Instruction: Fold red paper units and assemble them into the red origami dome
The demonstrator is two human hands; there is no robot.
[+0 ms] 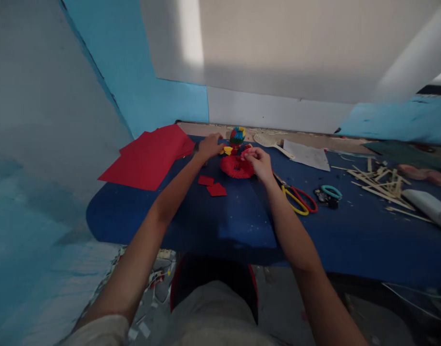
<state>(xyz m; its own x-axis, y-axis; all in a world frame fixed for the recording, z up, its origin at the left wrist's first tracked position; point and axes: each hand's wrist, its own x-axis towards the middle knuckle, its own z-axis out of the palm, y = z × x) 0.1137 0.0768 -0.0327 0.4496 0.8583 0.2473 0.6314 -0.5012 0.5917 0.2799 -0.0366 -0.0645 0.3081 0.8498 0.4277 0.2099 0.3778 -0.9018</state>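
A red ring of folded paper (236, 169) lies on the blue table between my hands. Just behind it stands a ball of folded paper (237, 136) in yellow, blue, green and red. My right hand (259, 162) is closed in a pinch on a small red paper piece (245, 153) above the ring's right side. My left hand (210, 147) has its fingers apart beside a yellow folded-paper piece (226, 151); whether they touch it is unclear. Two small red paper pieces (216, 190) lie in front of the ring.
Large red sheets (148, 158) lie at the left. Right of my right arm are yellow-and-red-handled scissors (301, 199) and a teal ring (331, 192). Farther right are scattered thin sticks (384, 182) and a white tube (427, 206). A pale slotted spoon (272, 144) and white paper (307, 154) lie behind.
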